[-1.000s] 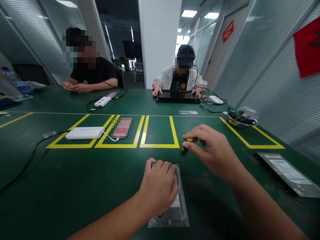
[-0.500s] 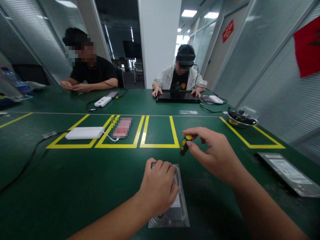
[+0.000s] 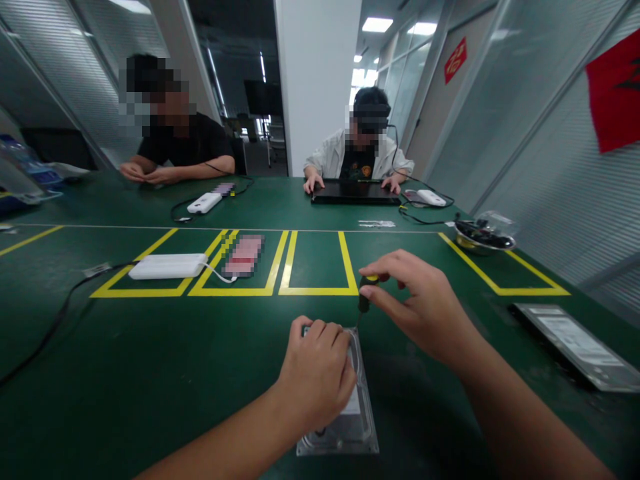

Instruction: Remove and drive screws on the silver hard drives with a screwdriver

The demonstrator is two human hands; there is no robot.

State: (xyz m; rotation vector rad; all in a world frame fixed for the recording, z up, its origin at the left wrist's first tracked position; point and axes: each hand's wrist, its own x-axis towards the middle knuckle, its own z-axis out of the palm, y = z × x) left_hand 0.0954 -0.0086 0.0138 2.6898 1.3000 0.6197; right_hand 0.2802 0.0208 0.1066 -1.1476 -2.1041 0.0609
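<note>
We're looking across a green counter (image 3: pixel 165 373), white pillar (image 3: pixel 320 87) tall at twelve o'clock, ceiling light (image 3: pixel 421 29) glowing at one, red banner (image 3: pixel 615 90) at two, slatted blinds (image 3: pixel 55 50) at ten!

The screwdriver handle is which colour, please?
The screwdriver handle is dark, almost black, with yellow near its top (head view).

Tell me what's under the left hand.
A metal hard drive: its near end, right edge and part of a white label show. The left hand covers much of its top, so the label's full extent is hidden.
</note>
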